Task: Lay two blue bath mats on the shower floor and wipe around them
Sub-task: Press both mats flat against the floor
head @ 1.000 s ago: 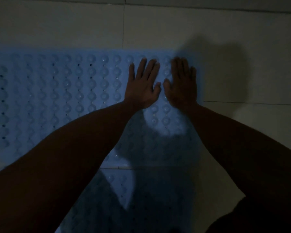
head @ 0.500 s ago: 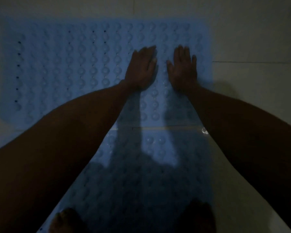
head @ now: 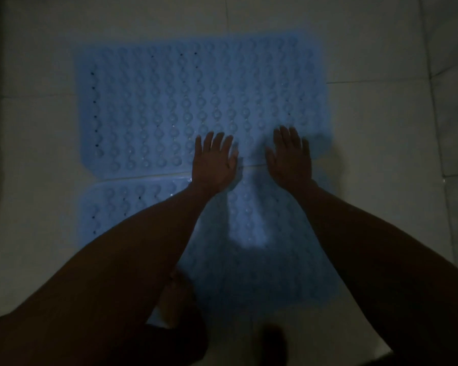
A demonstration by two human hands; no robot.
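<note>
Pressing flat with fingers spread, left hand (head: 214,161) and right hand (head: 291,157) apart, at seam between far mat (head: 169,101) and near mat (head: 249,228), on tiled floor (head: 381,128), dim light

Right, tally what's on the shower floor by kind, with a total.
Blue bath mats: 2, the far mat and the near mat, lying edge to edge.
Hands: 2, the left hand and the right hand, both flat across the seam.
Total: 4.
</note>
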